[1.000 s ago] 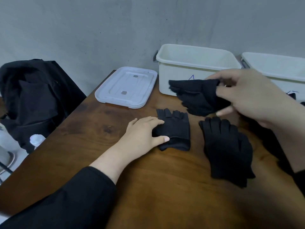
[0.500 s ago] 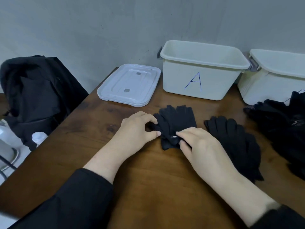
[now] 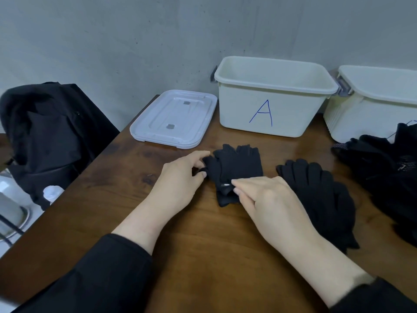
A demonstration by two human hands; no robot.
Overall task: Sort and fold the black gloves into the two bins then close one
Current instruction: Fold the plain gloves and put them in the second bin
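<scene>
Head view: a short-fingered black glove (image 3: 237,168) lies flat on the wooden table (image 3: 203,256) in front of bin A (image 3: 270,105), with the left hand (image 3: 180,177) pinching its left edge between thumb and fingertips and the right hand (image 3: 266,199) pinching its near cuff. Just right of it lies a stack of full-fingered gloves (image 3: 320,195), further right a loose glove pile (image 3: 388,168) before the second bin (image 3: 372,109), and the lid (image 3: 173,118) rests left of bin A. Compared with half a second ago both hands keep the same pinch and the glove has not visibly shifted; a second ago the right hand held a glove in the air.
</scene>
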